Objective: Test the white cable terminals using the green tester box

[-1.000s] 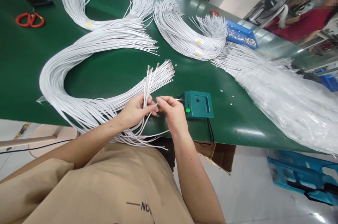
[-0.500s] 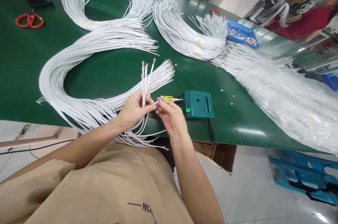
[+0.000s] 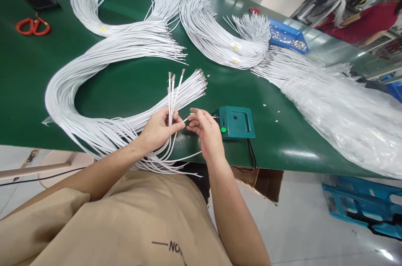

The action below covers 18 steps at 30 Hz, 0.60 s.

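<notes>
Just below the frame's centre, the left hand (image 3: 158, 129) grips a small bunch of white wires (image 3: 171, 94) standing upright, their metal tips fanned above its fingers. The right hand (image 3: 205, 132), just beside it, pinches one wire end (image 3: 185, 120) next to the teal tester box (image 3: 236, 122) on the green counter (image 3: 132, 86).
</notes>
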Available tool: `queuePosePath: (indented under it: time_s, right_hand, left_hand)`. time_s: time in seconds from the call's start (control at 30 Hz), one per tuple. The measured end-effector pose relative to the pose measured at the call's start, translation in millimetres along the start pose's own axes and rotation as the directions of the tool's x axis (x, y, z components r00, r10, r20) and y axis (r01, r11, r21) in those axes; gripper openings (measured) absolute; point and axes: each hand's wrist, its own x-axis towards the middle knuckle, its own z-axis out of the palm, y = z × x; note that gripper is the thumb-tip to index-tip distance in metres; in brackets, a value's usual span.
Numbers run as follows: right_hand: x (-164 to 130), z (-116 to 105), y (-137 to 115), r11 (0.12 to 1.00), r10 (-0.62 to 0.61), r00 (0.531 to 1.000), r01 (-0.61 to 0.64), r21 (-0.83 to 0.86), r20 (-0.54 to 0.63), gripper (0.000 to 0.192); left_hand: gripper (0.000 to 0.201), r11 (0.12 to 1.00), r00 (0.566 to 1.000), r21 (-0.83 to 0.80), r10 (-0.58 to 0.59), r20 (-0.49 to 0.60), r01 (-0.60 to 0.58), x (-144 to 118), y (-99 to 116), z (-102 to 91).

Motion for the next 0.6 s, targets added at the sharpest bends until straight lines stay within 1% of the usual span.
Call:
queuePosePath:
  time_s: [0.1, 0.17, 0.23, 0.3, 0.33, 0.37, 0.43, 0.47, 0.5, 0.53, 0.57, 0.6]
  right_hand:
    - [-1.8, 1.0, 2.9, 0.985, -0.074, 0.996, 0.081, -0.155, 0.046, 0.025]
    - [-2.6, 1.3, 6.8, 0.959, -0.128, 0.991, 0.133, -0.250, 0.036, 0.019]
    - [-3.4, 1.6, 11.4, 0.916, -0.209, 0.978, 0.206, -0.345, 0.029, 0.017]
    - [-4.0, 1.6, 15.8, 0.823, -0.330, 0.942, 0.315, -0.473, 0.055, 0.019]
    - [-4.2, 1.4, 17.7, 0.748, -0.405, 0.910, 0.382, -0.542, 0.082, 0.019]
    - [-4.1, 0.8, 19.4, 0.656, -0.483, 0.868, 0.448, -0.607, 0.118, 0.020]
    - [-3.0, -1.7, 21.9, 0.433, -0.609, 0.762, 0.552, -0.712, 0.220, 0.022]
    - [-2.0, -3.7, 22.8, 0.316, -0.646, 0.709, 0.587, -0.746, 0.284, 0.023]
    - [-0.7, -6.1, 23.7, 0.205, -0.662, 0.662, 0.610, -0.766, 0.350, 0.023]
    - [0.7, -8.8, 24.4, 0.106, -0.662, 0.626, 0.623, -0.775, 0.412, 0.023]
    - [2.1, -11.5, 25.1, 0.023, -0.649, 0.599, 0.632, -0.775, 0.469, 0.023]
    - [3.4, -14.1, 25.7, -0.042, -0.631, 0.580, 0.637, -0.769, 0.515, 0.023]
  left_hand:
    - [0.025, 0.998, 0.999, -0.053, -0.025, 0.028, 0.027, -0.2, 2.0, 0.0]
    - [0.030, 0.986, 0.994, -0.147, -0.070, 0.079, 0.081, -1.1, 4.2, 0.3]
    - [0.040, 0.939, 0.976, -0.284, -0.158, 0.148, 0.195, -2.0, 6.8, 0.5]
    - [0.046, 0.848, 0.943, -0.421, -0.247, 0.223, 0.322, -2.0, 9.2, 0.1]
    - [0.047, 0.795, 0.925, -0.477, -0.278, 0.260, 0.373, -1.5, 10.4, -0.2]
    - [0.047, 0.745, 0.906, -0.520, -0.300, 0.300, 0.419, -0.8, 11.4, -0.6]
    - [0.044, 0.661, 0.873, -0.573, -0.318, 0.370, 0.484, 1.1, 12.8, -1.6]
    - [0.042, 0.630, 0.860, -0.589, -0.319, 0.398, 0.506, 2.1, 13.0, -2.1]
    - [0.039, 0.607, 0.850, -0.599, -0.319, 0.419, 0.523, 3.0, 13.0, -2.5]
    - [0.038, 0.589, 0.843, -0.606, -0.317, 0.435, 0.535, 3.9, 12.6, -2.9]
    - [0.036, 0.576, 0.837, -0.611, -0.316, 0.447, 0.544, 4.6, 11.9, -3.3]
    - [0.036, 0.565, 0.831, -0.613, -0.316, 0.458, 0.553, 5.2, 10.9, -3.7]
